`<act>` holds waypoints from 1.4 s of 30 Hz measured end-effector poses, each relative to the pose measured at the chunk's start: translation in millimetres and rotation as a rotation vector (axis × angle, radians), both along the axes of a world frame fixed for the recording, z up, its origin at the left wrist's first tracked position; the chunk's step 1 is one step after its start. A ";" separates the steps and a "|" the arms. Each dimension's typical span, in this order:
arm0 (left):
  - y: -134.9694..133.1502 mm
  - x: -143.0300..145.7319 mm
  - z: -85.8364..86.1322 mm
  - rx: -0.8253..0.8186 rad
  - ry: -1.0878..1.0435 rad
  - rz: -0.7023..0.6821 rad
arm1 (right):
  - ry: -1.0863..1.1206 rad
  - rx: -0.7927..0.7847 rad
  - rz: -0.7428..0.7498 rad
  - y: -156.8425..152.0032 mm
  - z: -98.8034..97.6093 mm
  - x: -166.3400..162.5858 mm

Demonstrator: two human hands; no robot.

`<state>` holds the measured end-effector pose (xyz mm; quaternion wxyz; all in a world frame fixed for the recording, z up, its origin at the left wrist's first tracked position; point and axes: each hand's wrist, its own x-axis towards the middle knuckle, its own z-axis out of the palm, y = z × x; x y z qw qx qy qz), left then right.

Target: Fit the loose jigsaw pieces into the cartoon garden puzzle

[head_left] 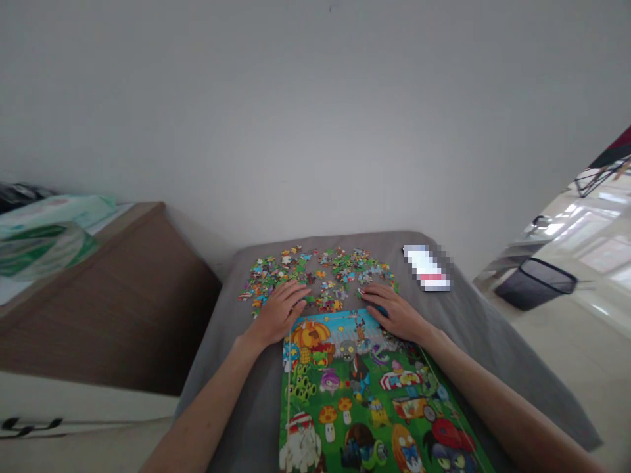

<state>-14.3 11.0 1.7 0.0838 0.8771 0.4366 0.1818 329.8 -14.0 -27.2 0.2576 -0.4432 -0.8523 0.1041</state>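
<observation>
Spread flat, the left hand (pixel 280 310) rests its grip on loose many-coloured cardboard puzzle pieces (pixel 323 268) beyond the bright cartoon puzzle board (pixel 365 407). The right hand (pixel 394 314) curls its grip at the board's edge; I cannot tell if it pinches anything. Light, one-piece sorting seems best.

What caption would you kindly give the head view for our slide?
Left hand and right hand rest among loose puzzle pieces by a colourful picture board on grey cloth.

I see the rectangular cardboard puzzle sheet (pixel 365 394) printed with cartoons: mostly bright green, with a blue sky band and orange pumpkins. The small loose cardboard puzzle pieces (pixel 320 269) mix green, blue, orange and yellow. The fabric table cover (pixel 473 315) is plain grey, the wooden cabinet (pixel 123 309) streaky brown, the mesh wastebasket (pixel 535 286) black.
</observation>
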 end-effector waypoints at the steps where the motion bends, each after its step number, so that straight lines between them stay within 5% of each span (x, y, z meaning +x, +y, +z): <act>1: 2.1 -2.5 1.0 0.021 -0.006 0.032 | -0.004 -0.004 -0.001 -0.1 -0.2 0.2; 11: 21.0 -37.6 3.9 0.152 0.049 0.230 | -0.069 -0.059 0.074 1.8 1.2 3.6; 19: 24.9 -35.6 6.1 0.143 0.006 0.162 | 0.002 -0.022 0.045 4.7 3.6 5.4; 29: -10.5 -32.2 -11.4 0.079 0.089 0.155 | 0.132 -0.057 -0.041 -32.9 -6.1 17.5; 42: 5.1 -17.5 -6.9 0.037 0.102 0.171 | 0.160 -0.032 -0.023 -7.8 -1.9 17.0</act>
